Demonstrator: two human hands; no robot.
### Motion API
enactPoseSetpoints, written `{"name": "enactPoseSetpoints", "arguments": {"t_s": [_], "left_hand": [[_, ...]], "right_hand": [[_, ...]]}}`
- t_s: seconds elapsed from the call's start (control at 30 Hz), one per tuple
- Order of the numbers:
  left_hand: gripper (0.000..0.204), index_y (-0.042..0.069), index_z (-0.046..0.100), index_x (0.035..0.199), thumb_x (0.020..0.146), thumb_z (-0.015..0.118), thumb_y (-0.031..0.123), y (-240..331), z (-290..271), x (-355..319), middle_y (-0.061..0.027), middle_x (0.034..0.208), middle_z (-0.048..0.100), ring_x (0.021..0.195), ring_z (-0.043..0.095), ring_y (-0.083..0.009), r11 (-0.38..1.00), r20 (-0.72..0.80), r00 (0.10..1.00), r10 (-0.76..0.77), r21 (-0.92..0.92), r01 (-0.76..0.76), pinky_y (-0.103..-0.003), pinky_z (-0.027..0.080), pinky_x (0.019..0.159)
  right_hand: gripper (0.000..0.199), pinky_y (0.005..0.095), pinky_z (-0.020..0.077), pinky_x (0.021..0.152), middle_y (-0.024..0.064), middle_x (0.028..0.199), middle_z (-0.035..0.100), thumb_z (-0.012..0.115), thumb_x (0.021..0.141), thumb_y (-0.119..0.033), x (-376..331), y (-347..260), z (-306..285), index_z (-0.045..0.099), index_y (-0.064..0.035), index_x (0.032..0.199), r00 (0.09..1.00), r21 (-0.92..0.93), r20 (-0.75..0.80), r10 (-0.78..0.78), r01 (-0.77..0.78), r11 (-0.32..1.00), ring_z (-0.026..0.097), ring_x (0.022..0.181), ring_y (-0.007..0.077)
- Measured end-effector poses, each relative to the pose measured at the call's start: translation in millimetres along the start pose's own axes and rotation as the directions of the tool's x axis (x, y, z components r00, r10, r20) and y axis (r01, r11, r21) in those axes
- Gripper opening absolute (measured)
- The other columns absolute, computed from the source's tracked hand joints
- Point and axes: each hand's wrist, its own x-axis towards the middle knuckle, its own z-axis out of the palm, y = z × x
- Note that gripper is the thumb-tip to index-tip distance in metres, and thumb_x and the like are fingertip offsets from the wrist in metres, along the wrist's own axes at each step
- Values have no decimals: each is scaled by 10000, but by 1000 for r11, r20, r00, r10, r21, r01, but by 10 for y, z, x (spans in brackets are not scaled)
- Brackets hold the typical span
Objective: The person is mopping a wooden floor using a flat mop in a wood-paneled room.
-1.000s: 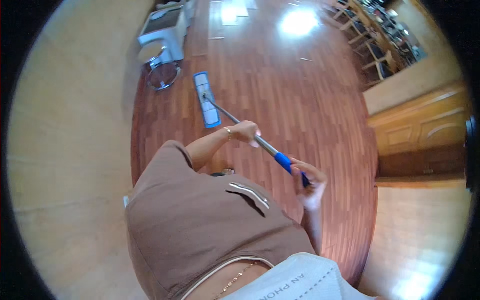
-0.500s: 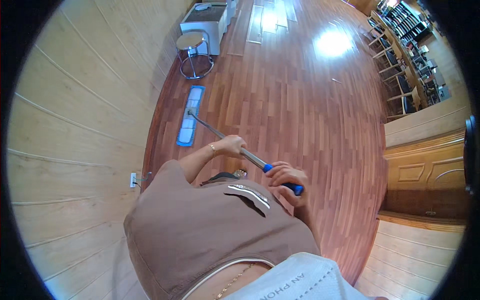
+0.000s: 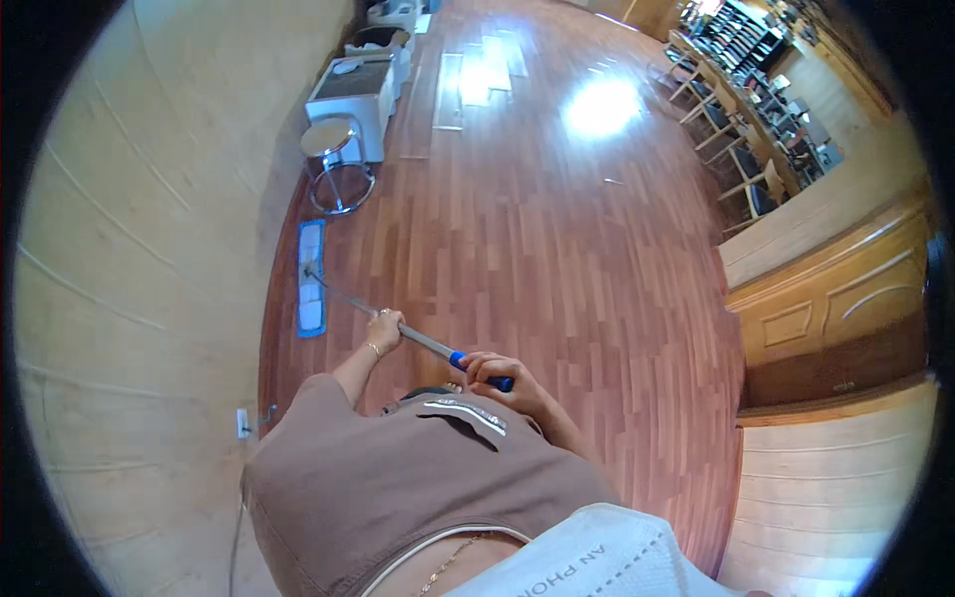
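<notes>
**A:** And here's the flat mop [image 3: 311, 296], blue-edged pad down on the wood floor [image 3: 537, 269], long side lined up with the left-hand wall [image 3: 129, 328]!

**B:** Laid that way, I'd say the long edge suits that strip beside the wall. Who's on the pole [image 3: 428, 342]?

**A:** Both hands! The left hand [image 3: 385, 327] is further down, fingers wrapped round the metal, bracelet [image 3: 373, 349] at the wrist. The right hand [image 3: 500, 372] has its fingers closed over the blue grip [image 3: 505, 384] at the top end.

**B:** One low, one high, a gap between: leverage, I'd judge, the lower hand guiding and the upper anchoring.

**A:** And the pole slants across the front of the body, which seems to give the pad its sideways reach.

**B:** What's around it?

**A:** Just past the pad's far end, a round stool [image 3: 329, 137] on a chrome frame, beside a white cabinet [image 3: 370, 124], perhaps tucked there for walking room.

**B:** Wall outlet [image 3: 243, 424] near the left sleeve, too. Well over to the right, chairs [image 3: 718, 116] in a row and a wooden door [image 3: 836, 308].
</notes>
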Motion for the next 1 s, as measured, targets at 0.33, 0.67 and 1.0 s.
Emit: {"name": "enactPoseSetpoints", "arguments": {"t_s": [0.33,0.67,1.0], "left_hand": [[83,95,634,734,726,632,177,1692,-176,-113,-149,847,645,885,623,-353,886,105,881,461,-114,-450,-471,500,762],[145,119,546,678,715,647,217,3689,867,-966,-104,687,569,722,566,-318,409,151,385,911,-470,-782,-413,453,660],[128,161,508,706,700,607,242,5167,1555,-2217,-11,728,552,790,585,-223,-25,173,-116,978,-458,-889,-483,296,710]], "right_hand": [[134,451,464,898,108,748,614,676,787,-4,-906,-1333,-272,575,9,699,979,-219,-200,-38,-7,976,616,836,275],[251,466,454,931,128,843,649,769,695,-179,-2891,-2163,527,628,3,795,828,-391,-561,-6,-259,883,637,916,317],[194,449,525,825,150,819,674,722,701,-133,-4129,-2366,1275,638,9,805,651,-518,-745,-144,-429,740,671,857,354]]}}
